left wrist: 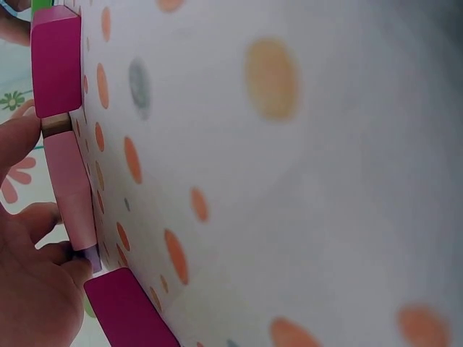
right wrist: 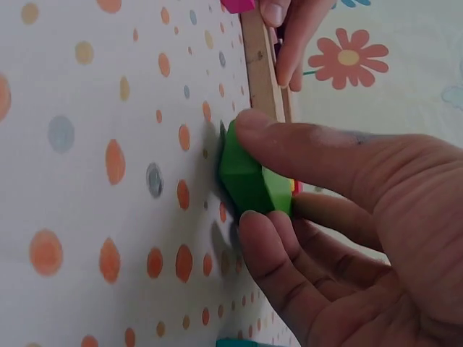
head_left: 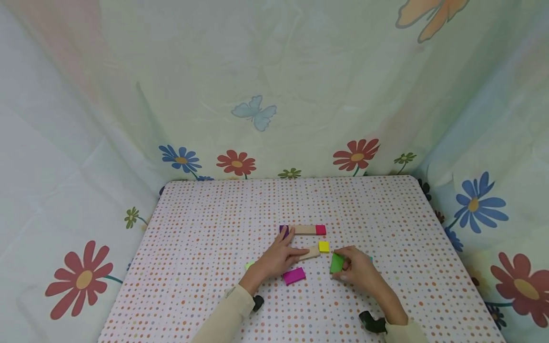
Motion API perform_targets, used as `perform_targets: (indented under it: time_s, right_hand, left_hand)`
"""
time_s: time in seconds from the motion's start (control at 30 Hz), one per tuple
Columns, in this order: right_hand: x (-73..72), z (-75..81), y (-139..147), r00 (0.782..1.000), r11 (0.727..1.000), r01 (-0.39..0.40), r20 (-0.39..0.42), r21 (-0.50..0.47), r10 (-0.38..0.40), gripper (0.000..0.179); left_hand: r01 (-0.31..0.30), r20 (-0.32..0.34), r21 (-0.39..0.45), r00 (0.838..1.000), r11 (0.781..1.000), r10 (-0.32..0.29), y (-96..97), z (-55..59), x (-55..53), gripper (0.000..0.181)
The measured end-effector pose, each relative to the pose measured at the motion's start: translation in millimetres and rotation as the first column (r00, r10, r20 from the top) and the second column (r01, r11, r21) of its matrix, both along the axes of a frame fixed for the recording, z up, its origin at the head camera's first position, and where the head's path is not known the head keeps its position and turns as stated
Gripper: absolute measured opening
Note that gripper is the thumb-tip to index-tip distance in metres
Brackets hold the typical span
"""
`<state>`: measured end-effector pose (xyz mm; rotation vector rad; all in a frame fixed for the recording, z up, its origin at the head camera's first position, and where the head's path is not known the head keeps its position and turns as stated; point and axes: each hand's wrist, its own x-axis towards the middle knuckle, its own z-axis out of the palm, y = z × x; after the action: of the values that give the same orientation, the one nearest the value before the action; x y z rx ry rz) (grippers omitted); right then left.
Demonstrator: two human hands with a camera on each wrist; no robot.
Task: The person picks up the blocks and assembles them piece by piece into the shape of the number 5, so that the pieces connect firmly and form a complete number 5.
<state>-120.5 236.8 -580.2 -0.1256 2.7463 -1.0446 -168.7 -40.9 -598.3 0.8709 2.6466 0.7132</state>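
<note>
Right-wrist cam is the one that shows the angled faces on the green block (right wrist: 249, 173); it also catches a teal piece (right wrist: 242, 343), mostly cut off; yellow block (head_left: 323, 247) shows properly only from the head; dotted tabletop (head_left: 206, 209) stretches well past the blocks to its far edge; right hand (head_left: 358, 271) pinches the green one, thumb opposite fingers; left hand's (head_left: 276, 257) fingers are stretched out, fingertips at the purple block (head_left: 281, 228), thumb on a wooden block (head_left: 310, 254)
</note>
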Motion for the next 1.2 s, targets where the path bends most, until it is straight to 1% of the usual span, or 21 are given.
perform_targets:
  time_s: [0.17, 0.27, 0.4, 0.47, 0.57, 0.73, 0.87, 0.97, 1.07, 1.2]
  right_hand:
    - [0.9, 3.4, -5, 0.998, 0.998, -0.06, 0.007, -0.012, 0.06, 0.067]
    - [1.8, 4.5, -7, 0.995, 0.995, -0.096, 0.008, 0.005, 0.096, 0.065]
    - [3.8, 4.1, -9, 0.989, 0.99, -0.14, 0.044, -0.003, 0.14, 0.065]
    - [4.9, 3.3, -10, 0.987, 0.989, -0.145, 0.067, -0.025, 0.147, 0.065]
    - [6.7, 3.3, -11, 0.986, 0.988, -0.152, 0.068, -0.041, 0.155, 0.064]
    - [9.3, 8.0, -9, 0.989, 0.989, -0.144, 0.024, -0.023, 0.145, 0.063]
    - [10.6, 8.4, -6, 0.993, 0.993, -0.114, -0.015, 0.031, 0.115, 0.059]
    - [10.6, 5.8, -5, 0.996, 0.995, -0.084, 0.007, 0.06, 0.084, 0.059]
    - [11.2, 1.9, -4, 0.997, 0.996, -0.072, 0.026, 0.059, 0.071, 0.061]
    - [12.9, -4.2, -4, 0.997, 0.996, -0.077, -0.002, 0.041, 0.077, 0.062]
  left_hand:
    - [-0.008, -0.003, 0.001, 1.0, 1.0, 0.008, 0.4, -1.2, 0.0, 0.038]
    - [-0.009, -0.006, 0.003, 1.0, 1.0, 0.009, 1.2, -1.4, -0.8, 0.038]
    - [-0.006, -0.007, -0.002, 1.0, 1.0, 0.006, 1.7, -1.1, -1.0, 0.038]
    - [-0.006, -0.007, -0.006, 1.0, 1.0, 0.006, 1.8, -1.0, -0.8, 0.038]
    - [-0.008, -0.004, -0.009, 1.0, 1.0, 0.008, 1.8, -0.8, -0.3, 0.038]
    - [-0.012, 0.001, -0.006, 1.0, 1.0, 0.012, 1.2, -0.8, 0.4, 0.038]
    - [-0.015, 0.005, -0.003, 1.0, 1.0, 0.015, 0.4, -0.7, 0.5, 0.038]
    - [-0.015, 0.013, -0.002, 1.0, 1.0, 0.015, -0.1, -0.4, 0.7, 0.038]
    - [-0.01, 0.016, 0.0, 1.0, 1.0, 0.01, -0.2, -0.5, 0.8, 0.038]
    - [-0.009, 0.013, 0.003, 1.0, 1.0, 0.009, -0.4, -1.6, 1.0, 0.038]
